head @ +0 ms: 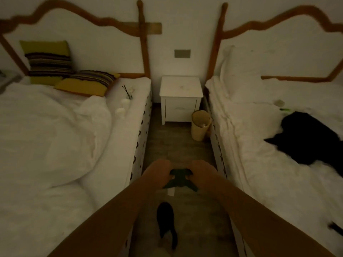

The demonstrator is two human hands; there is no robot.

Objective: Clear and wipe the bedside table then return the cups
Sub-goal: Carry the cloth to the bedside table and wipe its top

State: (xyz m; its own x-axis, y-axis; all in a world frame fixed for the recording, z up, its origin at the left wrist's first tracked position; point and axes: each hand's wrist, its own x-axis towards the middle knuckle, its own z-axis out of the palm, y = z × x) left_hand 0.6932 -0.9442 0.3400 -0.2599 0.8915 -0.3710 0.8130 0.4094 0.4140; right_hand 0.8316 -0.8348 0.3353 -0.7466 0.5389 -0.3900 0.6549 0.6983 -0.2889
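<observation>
A white bedside table (181,86) stands against the far wall between two beds, its top bare. Two pale cups (124,103) (120,111) sit on the left bed's edge, beside a small glass with dark sticks (128,93). My left hand (157,171) and my right hand (202,172) are low in the aisle, well short of the table. Together they grip a dark green cloth (179,179) stretched between them, its ends hanging down.
A beige waste bin (200,127) leans by the table's right front corner. Striped yellow pillows (50,60) lie on the left bed. A black garment (308,140) and a small glass (279,103) lie on the right bed. My dark-socked foot (166,219) is on the narrow wooden floor.
</observation>
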